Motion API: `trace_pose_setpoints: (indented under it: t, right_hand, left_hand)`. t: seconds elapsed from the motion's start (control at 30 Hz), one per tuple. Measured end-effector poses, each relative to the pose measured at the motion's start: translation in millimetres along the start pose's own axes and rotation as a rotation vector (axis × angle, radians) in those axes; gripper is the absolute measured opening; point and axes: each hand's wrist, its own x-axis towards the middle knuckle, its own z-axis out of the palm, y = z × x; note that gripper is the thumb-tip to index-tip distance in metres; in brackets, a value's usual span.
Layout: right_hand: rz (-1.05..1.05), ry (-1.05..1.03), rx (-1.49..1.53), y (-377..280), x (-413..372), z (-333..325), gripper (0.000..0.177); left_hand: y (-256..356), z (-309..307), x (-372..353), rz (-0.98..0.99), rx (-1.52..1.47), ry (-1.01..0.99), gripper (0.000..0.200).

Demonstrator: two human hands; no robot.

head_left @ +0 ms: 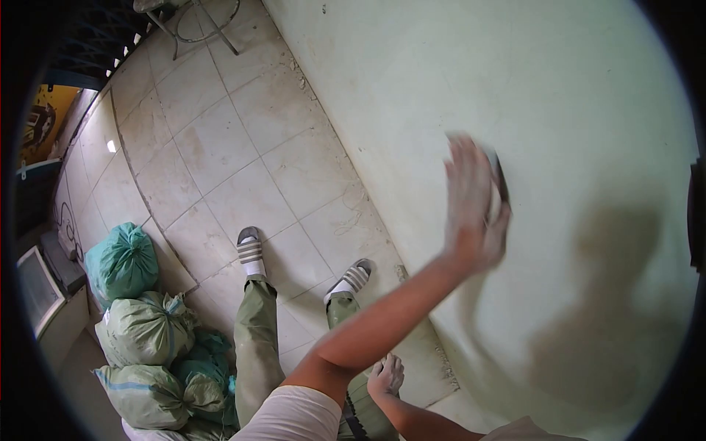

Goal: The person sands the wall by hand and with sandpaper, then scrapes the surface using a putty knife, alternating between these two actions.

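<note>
My left hand (474,202) is raised against the pale wall (581,110), smeared by motion, its fingers pointing up. Between this hand and the wall sits a flat dark-edged tool (501,176), mostly hidden by the palm and fingers; its exact kind does not show. Low down, in front of my thigh, my right hand (386,375) has its fingers curled in. Whatever it may hold is hidden. Pale dust seems to coat the fingers of both hands.
Tied green and white sacks (143,331) are piled at my left. A metal-legged stool (198,29) stands far off on the tiled floor (220,147). Crumbs of debris lie along the wall's foot. My shadow (603,294) falls on the wall.
</note>
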Motion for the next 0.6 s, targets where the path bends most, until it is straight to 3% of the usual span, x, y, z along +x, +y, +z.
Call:
trace_pose_setpoints:
  t: [0.1, 0.17, 0.27, 0.3, 0.33, 0.47, 0.6]
  right_hand:
    - [-0.003, -0.007, -0.001, 5.3, 1.1, 2.2, 0.037]
    - [-0.004, -0.031, -0.022, 8.7, 0.9, 2.9, 0.038]
    - [0.010, -0.079, -0.051, 6.6, 2.4, 3.8, 0.039]
    - [0.014, -0.095, -0.057, 5.1, 4.5, 3.0, 0.039]
    - [0.021, -0.107, -0.060, 2.8, 7.2, 1.7, 0.039]
    - [0.056, -0.155, -0.070, 1.4, 7.6, 1.1, 0.039]
    - [0.064, -0.171, -0.033, -11.2, 12.6, -17.2, 0.039]
  left_hand:
    - [-25.4, -18.1, 60.2, 0.028, 0.021, 0.096, 0.068]
    - [-13.1, -12.8, 58.2, -0.082, -0.039, 0.137, 0.067]
    - [13.1, 27.1, -11.4, -0.117, -0.214, 0.169, 0.074]
    - [38.1, 25.7, -40.0, -0.133, -0.010, 0.013, 0.077]
    - [44.0, 30.4, -66.7, -0.131, -0.059, -0.049, 0.074]
    - [-9.0, 15.9, -21.1, -0.200, -0.267, 0.171, 0.067]
    - [10.0, 4.4, 35.4, -0.339, -0.308, 0.237, 0.064]
